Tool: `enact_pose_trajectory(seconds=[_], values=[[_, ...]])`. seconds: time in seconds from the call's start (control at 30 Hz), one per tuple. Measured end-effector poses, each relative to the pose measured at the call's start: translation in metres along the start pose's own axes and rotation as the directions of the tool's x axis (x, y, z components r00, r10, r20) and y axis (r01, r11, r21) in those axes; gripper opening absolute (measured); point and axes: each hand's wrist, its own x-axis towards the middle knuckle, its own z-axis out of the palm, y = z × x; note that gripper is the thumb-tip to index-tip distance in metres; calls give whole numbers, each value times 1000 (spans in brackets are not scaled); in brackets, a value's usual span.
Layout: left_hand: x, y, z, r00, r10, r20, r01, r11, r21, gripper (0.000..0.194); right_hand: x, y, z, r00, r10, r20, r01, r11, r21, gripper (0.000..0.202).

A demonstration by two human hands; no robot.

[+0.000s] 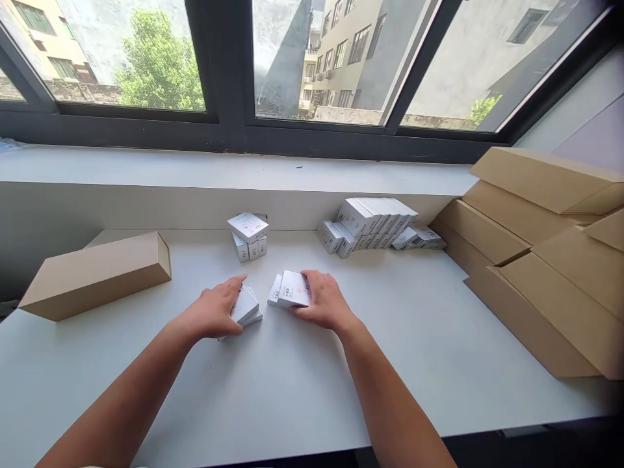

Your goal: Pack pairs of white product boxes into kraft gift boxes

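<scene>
Head view: left fingers and right fingers around white boxes, cartons either side.

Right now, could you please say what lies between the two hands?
The head view shows white boxes at the left hand, further boxes at the right hand, with bare table between.

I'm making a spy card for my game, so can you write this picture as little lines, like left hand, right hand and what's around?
Left hand: holds flat white printed cardboard boxes, stacked askew
Right hand: holds overlapping flat white printed boxes, at least two
Surface: smooth white tabletop
Back middle: small stack of white cardboard boxes
Back right: bigger group of white cardboard boxes
Left side: long brown cardboard box
Right side: piled brown cardboard boxes
Behind: dark-framed window
</scene>
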Motion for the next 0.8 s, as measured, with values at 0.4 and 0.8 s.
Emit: enact_pose_trajectory(seconds=[0.4, 0.8], values=[[-19, -18, -9, 984, 152, -95, -173, 946, -275, 99, 1, 0, -1, 848, 87, -524, -73, 996, 46, 82], [-12, -1, 4, 1000, -3, -9, 4, 998, 55, 103, 1, 5, 8, 993, 99, -65, -108, 982, -158, 67]])
